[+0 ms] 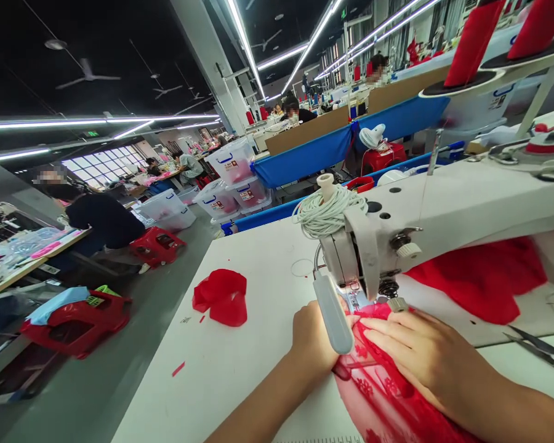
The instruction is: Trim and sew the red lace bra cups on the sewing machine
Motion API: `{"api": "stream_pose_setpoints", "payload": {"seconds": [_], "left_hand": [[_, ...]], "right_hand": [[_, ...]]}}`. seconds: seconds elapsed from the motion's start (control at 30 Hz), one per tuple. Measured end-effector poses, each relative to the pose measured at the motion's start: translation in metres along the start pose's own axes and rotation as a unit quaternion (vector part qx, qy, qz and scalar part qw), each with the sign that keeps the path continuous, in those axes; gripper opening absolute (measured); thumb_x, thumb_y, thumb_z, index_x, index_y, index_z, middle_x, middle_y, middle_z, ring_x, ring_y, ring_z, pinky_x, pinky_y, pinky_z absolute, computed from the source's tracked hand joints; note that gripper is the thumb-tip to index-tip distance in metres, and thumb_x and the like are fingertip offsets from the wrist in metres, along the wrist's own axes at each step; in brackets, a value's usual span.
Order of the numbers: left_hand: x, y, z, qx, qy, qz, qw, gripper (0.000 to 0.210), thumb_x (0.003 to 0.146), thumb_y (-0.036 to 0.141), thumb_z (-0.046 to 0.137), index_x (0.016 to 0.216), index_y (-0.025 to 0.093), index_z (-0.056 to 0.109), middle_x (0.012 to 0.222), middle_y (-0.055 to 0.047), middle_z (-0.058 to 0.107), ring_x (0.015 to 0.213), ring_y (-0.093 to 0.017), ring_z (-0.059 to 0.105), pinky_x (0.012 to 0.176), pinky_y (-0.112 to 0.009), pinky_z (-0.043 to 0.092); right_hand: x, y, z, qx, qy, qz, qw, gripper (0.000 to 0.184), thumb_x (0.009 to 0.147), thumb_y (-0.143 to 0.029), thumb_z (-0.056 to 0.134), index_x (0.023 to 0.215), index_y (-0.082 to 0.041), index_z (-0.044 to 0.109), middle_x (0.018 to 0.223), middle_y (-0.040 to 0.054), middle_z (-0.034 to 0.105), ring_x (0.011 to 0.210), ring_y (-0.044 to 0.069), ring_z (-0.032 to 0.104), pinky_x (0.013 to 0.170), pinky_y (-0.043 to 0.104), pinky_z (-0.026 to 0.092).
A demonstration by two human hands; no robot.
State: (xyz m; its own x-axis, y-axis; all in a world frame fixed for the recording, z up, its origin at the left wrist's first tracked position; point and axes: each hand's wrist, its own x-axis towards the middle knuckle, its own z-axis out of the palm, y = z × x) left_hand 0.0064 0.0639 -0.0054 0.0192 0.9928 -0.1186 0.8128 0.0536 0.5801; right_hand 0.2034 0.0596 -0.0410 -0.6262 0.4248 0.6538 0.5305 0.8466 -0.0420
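A length of sheer red lace fabric [373,381] lies under the head of a white sewing machine [466,191] and runs toward me over the table's front. My left hand [311,338] is curled at the fabric's left edge, close to the needle area. The grey lamp [333,314] on the machine head covers part of its fingers. On the fabric's right side rests my right hand [420,351], its fingers stretched out flat and pressing the lace down. The needle itself is hidden behind the machine's parts.
Red fabric scraps [221,298] lie left on the white table [249,381]. Scissors [542,351] lie at right, near more red cloth [484,283]. Pale cord [327,209] is coiled on the machine head. Red thread cones [475,43] stand behind. People sit at other tables.
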Motion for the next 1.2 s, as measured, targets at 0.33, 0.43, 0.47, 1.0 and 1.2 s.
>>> {"api": "stream_pose_setpoints", "payload": {"seconds": [0.33, 0.43, 0.47, 1.0, 1.2], "left_hand": [[-0.039, -0.015, 0.026, 0.168, 0.040, 0.261, 0.950, 0.046, 0.095, 0.040, 0.045, 0.131, 0.014, 0.053, 0.133, -0.017, 0.058, 0.107, -0.029, 0.064, 0.084, -0.035, 0.055], [-0.041, -0.034, 0.036, 0.274, 0.061, 0.331, 0.901, 0.066, 0.093, 0.054, 0.041, 0.137, 0.006, 0.047, 0.139, -0.022, 0.052, 0.116, -0.036, 0.060, 0.087, -0.041, 0.056], [-0.041, -0.039, 0.038, 0.290, 0.067, 0.341, 0.892, 0.068, 0.092, 0.057, 0.041, 0.138, 0.007, 0.047, 0.139, -0.021, 0.052, 0.116, -0.036, 0.060, 0.087, -0.041, 0.056], [-0.036, -0.038, 0.029, 0.319, 0.200, 0.393, 0.839, 0.056, 0.090, 0.064, 0.036, 0.125, 0.029, 0.062, 0.122, -0.019, 0.065, 0.106, -0.034, 0.066, 0.080, -0.045, 0.060], [-0.036, -0.038, 0.032, 0.309, 0.229, 0.383, 0.840, 0.060, 0.095, 0.060, 0.025, 0.123, 0.023, 0.063, 0.123, -0.012, 0.066, 0.106, -0.029, 0.066, 0.085, -0.042, 0.058]], "right_hand": [[0.004, -0.006, 0.005, 0.030, 0.015, 0.054, 0.998, 0.039, 0.075, 0.000, 0.037, 0.098, -0.019, 0.062, 0.096, 0.0009, 0.071, 0.078, 0.020, 0.061, 0.086, 0.036, 0.042], [0.004, -0.007, 0.006, 0.021, 0.025, 0.061, 0.998, 0.041, 0.074, -0.001, 0.036, 0.099, -0.021, 0.060, 0.094, -0.0004, 0.072, 0.078, 0.020, 0.061, 0.087, 0.037, 0.040], [0.005, -0.007, 0.006, 0.021, 0.027, 0.066, 0.997, 0.038, 0.074, -0.001, 0.035, 0.094, -0.021, 0.060, 0.088, -0.0004, 0.071, 0.077, 0.020, 0.061, 0.085, 0.037, 0.040], [-0.002, 0.001, 0.009, -0.062, -0.010, 0.096, 0.993, 0.035, 0.079, 0.001, 0.038, 0.088, -0.013, 0.069, 0.084, 0.0078, 0.069, 0.088, 0.026, 0.057, 0.081, 0.040, 0.042], [0.002, -0.002, 0.010, -0.021, -0.001, 0.054, 0.998, 0.040, 0.083, 0.000, 0.035, 0.102, -0.017, 0.066, 0.092, 0.0021, 0.071, 0.083, 0.020, 0.058, 0.082, 0.036, 0.042]]}}
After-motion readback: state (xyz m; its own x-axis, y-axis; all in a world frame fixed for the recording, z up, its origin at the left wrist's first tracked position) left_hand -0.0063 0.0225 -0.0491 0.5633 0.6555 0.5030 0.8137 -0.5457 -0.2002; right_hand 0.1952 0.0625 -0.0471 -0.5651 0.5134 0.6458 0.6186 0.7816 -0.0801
